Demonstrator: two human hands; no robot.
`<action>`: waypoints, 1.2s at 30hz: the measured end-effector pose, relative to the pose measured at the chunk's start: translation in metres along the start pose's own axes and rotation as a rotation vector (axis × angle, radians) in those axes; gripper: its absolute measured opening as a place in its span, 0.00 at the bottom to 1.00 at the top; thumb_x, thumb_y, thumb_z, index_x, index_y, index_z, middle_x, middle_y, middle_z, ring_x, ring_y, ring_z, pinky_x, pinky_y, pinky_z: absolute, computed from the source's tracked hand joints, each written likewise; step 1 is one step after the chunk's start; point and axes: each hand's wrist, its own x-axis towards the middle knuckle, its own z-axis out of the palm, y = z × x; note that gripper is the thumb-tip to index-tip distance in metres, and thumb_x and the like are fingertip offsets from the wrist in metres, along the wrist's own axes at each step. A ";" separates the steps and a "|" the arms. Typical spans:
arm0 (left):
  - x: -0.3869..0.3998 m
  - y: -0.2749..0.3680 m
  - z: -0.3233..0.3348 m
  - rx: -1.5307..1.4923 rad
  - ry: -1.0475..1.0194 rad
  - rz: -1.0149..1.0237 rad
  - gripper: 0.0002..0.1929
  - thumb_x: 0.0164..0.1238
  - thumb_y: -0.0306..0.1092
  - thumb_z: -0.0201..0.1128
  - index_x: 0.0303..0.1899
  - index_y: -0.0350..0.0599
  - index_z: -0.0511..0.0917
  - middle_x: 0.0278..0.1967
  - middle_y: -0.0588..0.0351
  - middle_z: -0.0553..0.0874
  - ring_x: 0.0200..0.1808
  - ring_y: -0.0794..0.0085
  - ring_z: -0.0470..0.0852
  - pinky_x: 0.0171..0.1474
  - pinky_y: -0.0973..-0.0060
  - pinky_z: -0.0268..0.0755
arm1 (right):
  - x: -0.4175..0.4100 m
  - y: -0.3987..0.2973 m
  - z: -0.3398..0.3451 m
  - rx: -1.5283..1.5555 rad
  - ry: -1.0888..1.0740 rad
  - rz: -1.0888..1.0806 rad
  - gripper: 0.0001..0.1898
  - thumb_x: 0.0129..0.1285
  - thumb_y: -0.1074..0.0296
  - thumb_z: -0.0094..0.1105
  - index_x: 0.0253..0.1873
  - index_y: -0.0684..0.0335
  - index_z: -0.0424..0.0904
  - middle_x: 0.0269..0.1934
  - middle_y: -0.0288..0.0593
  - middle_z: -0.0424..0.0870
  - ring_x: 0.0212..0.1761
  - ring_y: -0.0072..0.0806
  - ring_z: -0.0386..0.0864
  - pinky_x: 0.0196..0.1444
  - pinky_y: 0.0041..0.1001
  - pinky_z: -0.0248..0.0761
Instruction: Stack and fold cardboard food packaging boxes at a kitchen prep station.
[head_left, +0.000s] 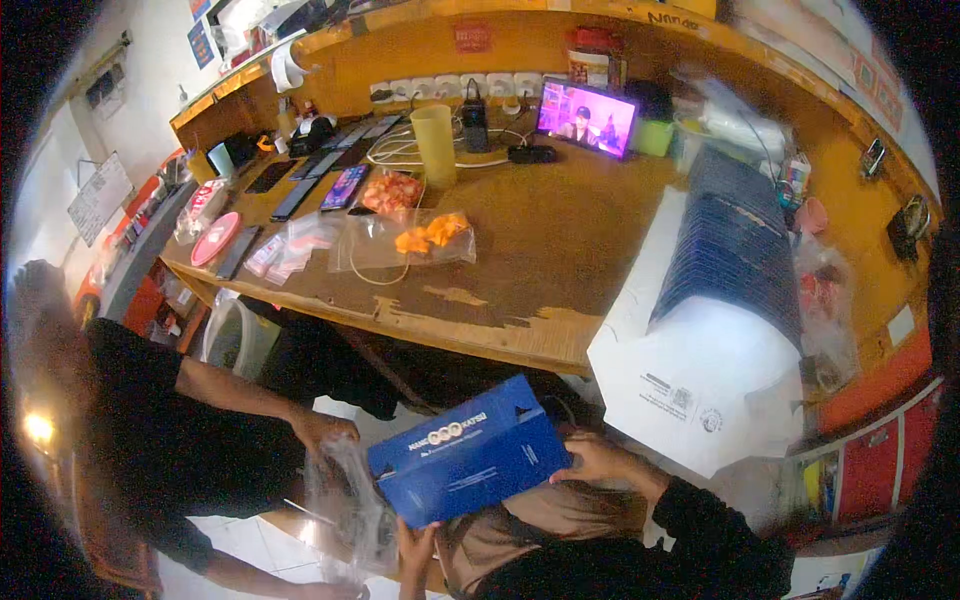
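A blue printed cardboard box (469, 454) is held tilted above my lap, between my two hands. My right hand (600, 459) grips its right edge, thumb on the front face. My left hand (416, 547) holds the lower left corner from below. Just left of the box, another person's hands hold a clear plastic bag (349, 495). On the table at the right lies a long overlapping stack of dark blue cardboard pieces (731, 247), with white flat cardboard sheets (690, 409) at its near end. The underside of the box is hidden.
A wooden table (525, 247) fills the middle. On it are phones (345, 186), a yellow cup (433, 146), a plastic bag with orange items (431, 234), a pink lid (215, 238), cables and a lit screen (587, 118). Another person (217, 442) sits close at the left, beside a bin (238, 337).
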 end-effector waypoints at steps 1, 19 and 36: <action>0.004 -0.002 -0.005 -0.032 -0.012 -0.004 0.34 0.53 0.36 0.73 0.58 0.35 0.66 0.49 0.47 0.79 0.50 0.66 0.77 0.54 0.69 0.68 | 0.000 -0.006 -0.004 -0.005 -0.091 0.080 0.23 0.55 0.48 0.68 0.45 0.63 0.80 0.46 0.51 0.80 0.45 0.40 0.79 0.50 0.33 0.71; 0.064 0.002 0.001 0.416 -0.288 -0.213 0.44 0.51 0.54 0.71 0.64 0.37 0.60 0.51 0.38 0.79 0.51 0.53 0.79 0.52 0.64 0.71 | 0.041 0.020 0.065 0.106 -0.011 0.707 0.36 0.54 0.59 0.66 0.61 0.71 0.56 0.46 0.69 0.76 0.47 0.57 0.77 0.48 0.42 0.71; 0.064 0.068 -0.016 -0.071 0.247 -0.010 0.31 0.66 0.44 0.63 0.62 0.34 0.63 0.48 0.50 0.80 0.50 0.70 0.77 0.53 0.72 0.70 | 0.050 -0.141 -0.011 0.066 -0.052 -0.064 0.11 0.60 0.65 0.62 0.36 0.61 0.68 0.46 0.49 0.75 0.37 0.36 0.79 0.36 0.30 0.75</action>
